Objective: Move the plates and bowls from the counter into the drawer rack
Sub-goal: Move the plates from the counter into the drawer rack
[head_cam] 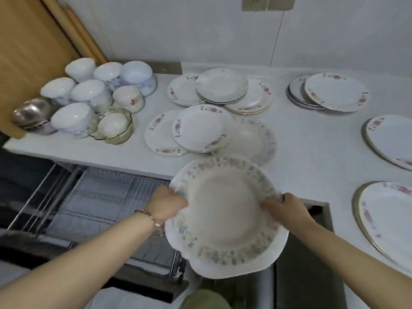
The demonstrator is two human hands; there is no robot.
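Note:
I hold a small stack of floral-rimmed plates (pixel 225 217) in front of the counter edge, blurred by motion. My left hand (pixel 166 202) grips its left rim and my right hand (pixel 287 208) grips its right rim. The open drawer rack (pixel 95 197) with wire dividers lies below the counter, left of the stack. More plates (pixel 200 128) lie in overlapping piles on the white counter (pixel 312 141). Upturned white bowls (pixel 89 92) cluster at the back left, with a glass bowl (pixel 116 126) in front of them.
Large oval plates (pixel 390 219) rest at the counter's right edge, and another pile (pixel 334 92) at the back right. A metal bowl (pixel 31 114) sits far left beside a wooden board (pixel 33 52) leaning on the wall. A cable (pixel 277 36) hangs from a wall socket.

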